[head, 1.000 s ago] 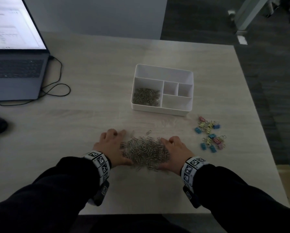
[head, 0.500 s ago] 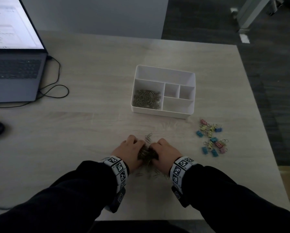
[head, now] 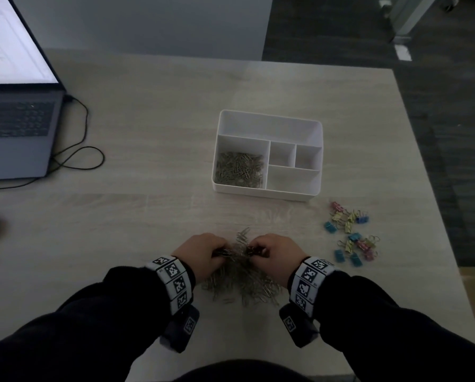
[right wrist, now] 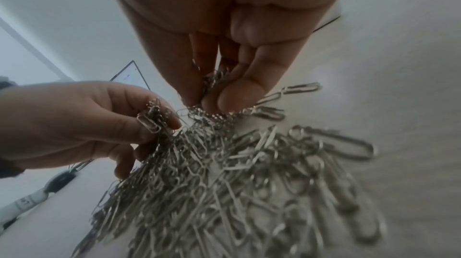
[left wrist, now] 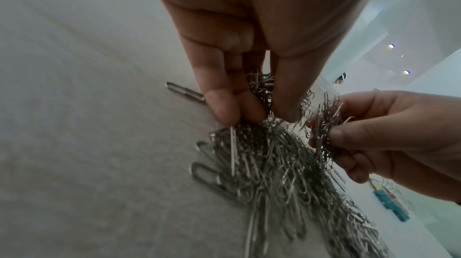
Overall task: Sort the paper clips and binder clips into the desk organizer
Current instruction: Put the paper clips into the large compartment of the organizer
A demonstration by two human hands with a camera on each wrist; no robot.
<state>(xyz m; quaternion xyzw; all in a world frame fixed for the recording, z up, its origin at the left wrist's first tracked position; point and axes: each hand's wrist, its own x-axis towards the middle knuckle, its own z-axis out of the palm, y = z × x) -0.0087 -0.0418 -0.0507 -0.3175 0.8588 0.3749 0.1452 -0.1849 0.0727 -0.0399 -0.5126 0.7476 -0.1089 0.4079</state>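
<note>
A heap of silver paper clips (head: 242, 282) lies on the desk near the front edge, between my wrists. My left hand (head: 203, 253) grips a bunch of paper clips (left wrist: 264, 92) at the heap's far side; my right hand (head: 275, 253) grips another bunch (right wrist: 212, 82) beside it. Clips trail from both fists down into the heap (right wrist: 237, 173). The white desk organizer (head: 269, 195) stands beyond the hands, with paper clips (head: 239, 170) in its front left compartment. Coloured binder clips (head: 350, 232) lie scattered to the right of my right hand.
An open laptop (head: 16, 125) with a black cable (head: 79, 158) occupies the far left of the desk. The desk's right edge (head: 434, 205) runs close beside the binder clips. A stray paper clip (left wrist: 186, 92) lies just beyond my left fingers.
Both hands swept inward from the sides of the spread pile, bunched it together, and have closed on handfuls of clips, lifting them slightly off the desk.
</note>
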